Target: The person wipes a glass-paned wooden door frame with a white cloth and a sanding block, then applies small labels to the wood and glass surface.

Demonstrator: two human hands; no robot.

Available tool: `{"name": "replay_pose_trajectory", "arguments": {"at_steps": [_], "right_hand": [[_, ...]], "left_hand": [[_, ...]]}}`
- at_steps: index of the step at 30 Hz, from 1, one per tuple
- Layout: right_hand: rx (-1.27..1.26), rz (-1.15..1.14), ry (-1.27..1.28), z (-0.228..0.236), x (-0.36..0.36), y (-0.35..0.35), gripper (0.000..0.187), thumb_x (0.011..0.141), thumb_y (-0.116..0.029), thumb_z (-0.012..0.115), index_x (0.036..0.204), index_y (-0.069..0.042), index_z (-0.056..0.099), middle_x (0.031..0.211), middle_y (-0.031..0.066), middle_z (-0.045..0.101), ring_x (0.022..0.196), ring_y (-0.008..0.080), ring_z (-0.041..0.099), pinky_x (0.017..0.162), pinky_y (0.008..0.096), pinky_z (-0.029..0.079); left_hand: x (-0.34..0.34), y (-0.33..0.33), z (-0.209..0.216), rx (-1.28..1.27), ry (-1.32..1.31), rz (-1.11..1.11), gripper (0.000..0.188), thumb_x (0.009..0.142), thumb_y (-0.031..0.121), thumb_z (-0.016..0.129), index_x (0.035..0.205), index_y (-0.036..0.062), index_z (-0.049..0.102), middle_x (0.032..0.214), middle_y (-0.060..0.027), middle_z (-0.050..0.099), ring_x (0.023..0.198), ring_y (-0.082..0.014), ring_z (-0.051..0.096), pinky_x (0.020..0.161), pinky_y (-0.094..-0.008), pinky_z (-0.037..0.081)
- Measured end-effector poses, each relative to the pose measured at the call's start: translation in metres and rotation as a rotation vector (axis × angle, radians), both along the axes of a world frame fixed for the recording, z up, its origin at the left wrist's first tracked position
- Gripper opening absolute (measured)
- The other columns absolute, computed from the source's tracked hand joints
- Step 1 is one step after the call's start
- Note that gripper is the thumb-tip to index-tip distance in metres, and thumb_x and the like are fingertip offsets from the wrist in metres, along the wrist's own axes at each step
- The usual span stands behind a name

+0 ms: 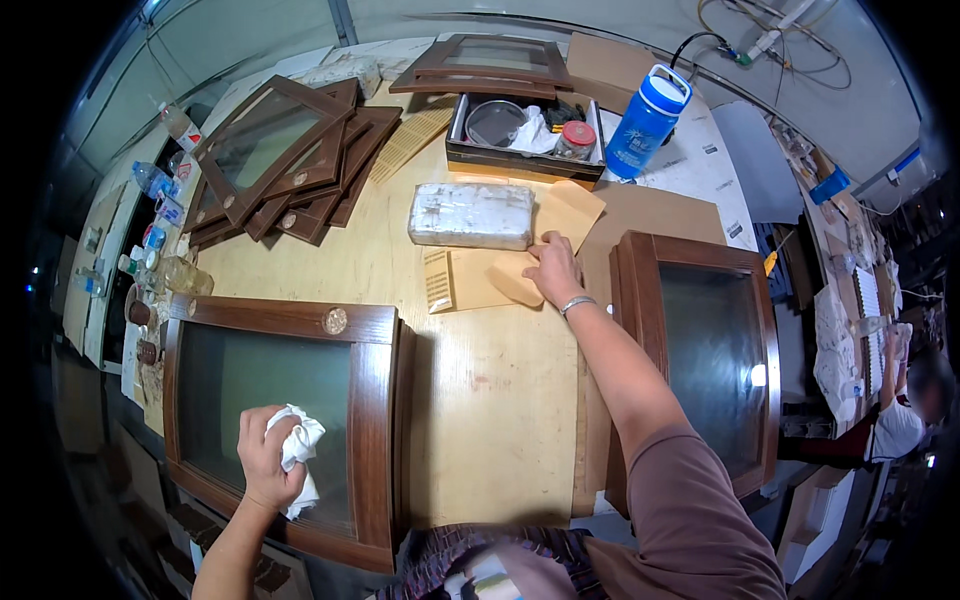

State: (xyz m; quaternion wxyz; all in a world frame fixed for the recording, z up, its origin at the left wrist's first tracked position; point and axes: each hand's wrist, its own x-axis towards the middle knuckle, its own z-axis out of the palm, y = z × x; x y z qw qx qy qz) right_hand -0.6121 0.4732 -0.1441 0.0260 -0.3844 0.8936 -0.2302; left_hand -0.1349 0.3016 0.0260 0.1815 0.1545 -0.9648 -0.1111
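Observation:
My left hand (268, 455) is closed round a crumpled white cloth (298, 440), which rests against the glass of a brown wood-framed cabinet door (372, 430) at the near left. More doors seem stacked beneath it. At the middle of the table, my right hand (555, 270) has its thumb and fingers closed at the edge of a small tan paper piece (514, 281). Just beyond lies a white, tape-wrapped block (472, 215), pressing on larger tan sheets (570, 212). The right fingertips are partly hidden.
Another glazed door stack (648, 330) stands at right. Several brown frames (290, 180) are piled at far left, beside bottles (150, 178). At the back are a box (470, 158) holding a dish and red-lidded jar, and a blue bottle (645, 125). A person (895, 430) is at far right.

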Motion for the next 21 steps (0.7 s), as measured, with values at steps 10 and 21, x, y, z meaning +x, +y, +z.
{"name": "replay_pose_trajectory", "arguments": {"at_steps": [10,21], "right_hand": [[0.027,-0.160,-0.008,0.008,-0.003,-0.014,0.054,0.064,-0.030,0.091,0.105,-0.006,0.065,0.111,0.0116,0.059,0.113,0.0321,0.054,0.098,0.0422,0.046],[-0.252,-0.354,-0.118,0.016,0.023,0.008,0.031,0.072,-0.015,0.082,0.097,-0.001,0.071,0.106,0.0184,0.065,0.101,0.0325,0.063,0.090,0.0405,0.051]], "left_hand": [[-0.004,0.001,0.004,0.023,-0.001,-0.001,0.039,0.066,0.010,0.060,0.105,0.0049,0.060,0.105,-0.0190,0.060,0.093,-0.0390,0.056,0.080,-0.0466,0.047],[-0.002,0.007,0.008,-0.005,0.066,0.003,0.041,0.063,0.010,0.063,0.104,0.0063,0.065,0.107,-0.0158,0.062,0.094,-0.0384,0.057,0.079,-0.0465,0.050]]}}
